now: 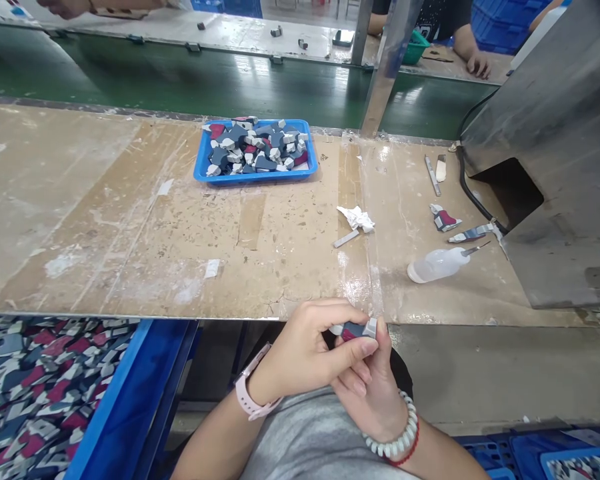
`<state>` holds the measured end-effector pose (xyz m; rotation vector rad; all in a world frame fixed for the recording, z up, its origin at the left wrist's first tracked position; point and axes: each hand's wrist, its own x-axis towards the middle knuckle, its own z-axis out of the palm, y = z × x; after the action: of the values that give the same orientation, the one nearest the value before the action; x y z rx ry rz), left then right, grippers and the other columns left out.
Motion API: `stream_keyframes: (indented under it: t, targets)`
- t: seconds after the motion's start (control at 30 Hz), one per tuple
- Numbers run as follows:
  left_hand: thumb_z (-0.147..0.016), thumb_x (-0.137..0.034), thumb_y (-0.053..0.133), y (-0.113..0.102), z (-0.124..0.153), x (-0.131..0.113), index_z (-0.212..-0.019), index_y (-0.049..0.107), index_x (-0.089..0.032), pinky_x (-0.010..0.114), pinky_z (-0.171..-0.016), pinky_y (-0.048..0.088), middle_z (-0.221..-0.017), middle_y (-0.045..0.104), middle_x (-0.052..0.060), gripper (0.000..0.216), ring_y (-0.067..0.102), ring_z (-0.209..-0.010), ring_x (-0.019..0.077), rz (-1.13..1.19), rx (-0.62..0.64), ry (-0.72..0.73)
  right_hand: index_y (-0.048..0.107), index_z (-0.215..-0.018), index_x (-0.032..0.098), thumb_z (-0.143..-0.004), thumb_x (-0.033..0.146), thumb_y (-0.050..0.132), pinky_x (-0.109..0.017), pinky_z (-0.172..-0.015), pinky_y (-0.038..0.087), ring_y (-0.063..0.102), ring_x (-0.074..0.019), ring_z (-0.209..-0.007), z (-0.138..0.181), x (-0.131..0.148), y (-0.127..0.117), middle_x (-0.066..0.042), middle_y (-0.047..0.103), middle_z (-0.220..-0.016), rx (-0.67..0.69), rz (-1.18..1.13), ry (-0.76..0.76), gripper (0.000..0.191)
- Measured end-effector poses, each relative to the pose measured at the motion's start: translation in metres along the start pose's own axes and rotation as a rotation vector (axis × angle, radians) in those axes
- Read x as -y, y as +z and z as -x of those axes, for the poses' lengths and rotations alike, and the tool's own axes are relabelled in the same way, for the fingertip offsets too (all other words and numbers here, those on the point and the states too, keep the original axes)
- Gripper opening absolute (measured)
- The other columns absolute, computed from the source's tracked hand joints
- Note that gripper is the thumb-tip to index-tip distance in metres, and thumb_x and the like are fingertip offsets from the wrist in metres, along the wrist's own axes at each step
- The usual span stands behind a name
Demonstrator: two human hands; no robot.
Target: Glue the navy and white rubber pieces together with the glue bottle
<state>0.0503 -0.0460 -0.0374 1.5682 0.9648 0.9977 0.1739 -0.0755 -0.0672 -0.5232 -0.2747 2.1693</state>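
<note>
Just over the near edge of the table, both my hands are closed on one small plastic piece [356, 331], coloured dark blue-grey, maroon and light grey. My left hand [325, 340], with a pink watch band at its wrist, pinches the piece between thumb and fingers. From the right side my right hand [367, 380] supports it, and part of the piece is hidden by the fingers. Beyond my hands lie a crumpled white tissue [357, 219] and a small grey strip [346, 239]. To the right, a clear squeeze bottle [437, 265] with a thin metal tip rests on its side.
A blue tray [200, 175] heaped with similar pieces stands at the table's back. Several loose pieces and a knife [433, 175] lie near a metal housing [565, 167]. A large blue bin [115, 400] of pieces is at lower left. People sit across the green conveyor [205, 80].
</note>
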Motion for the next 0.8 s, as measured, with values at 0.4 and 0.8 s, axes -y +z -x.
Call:
stream_keyframes:
  t: [0.4, 0.8]
  targets:
    - [-0.088, -0.028, 0.073, -0.0008, -0.001, -0.001, -0.09, 0.076, -0.013, 0.026, -0.071, 0.05, -0.083, 0.071, 0.007, 0.015, 0.067, -0.076, 0.0166, -0.002, 0.007, 0.005, 0.011, -0.045, 0.018, -0.079, 0.08, 0.065, -0.016, -0.044, 0.028, 0.015, -0.002, -0.035, 0.0002, -0.0017, -0.0023, 0.01, 0.015, -0.037, -0.05, 0.051, -0.012, 0.089]
    - [-0.089, -0.03, 0.072, -0.0009, -0.0009, -0.0012, -0.094, 0.076, -0.014, 0.027, -0.072, 0.051, -0.084, 0.072, 0.007, 0.017, 0.067, -0.077, 0.0177, -0.015, 0.019, -0.001, 0.009, -0.045, 0.019, -0.078, 0.08, 0.066, -0.016, -0.044, 0.027, 0.015, -0.0024, -0.036, 0.0008, -0.0017, -0.002, 0.011, 0.012, -0.037, -0.075, 0.046, -0.002, 0.09]
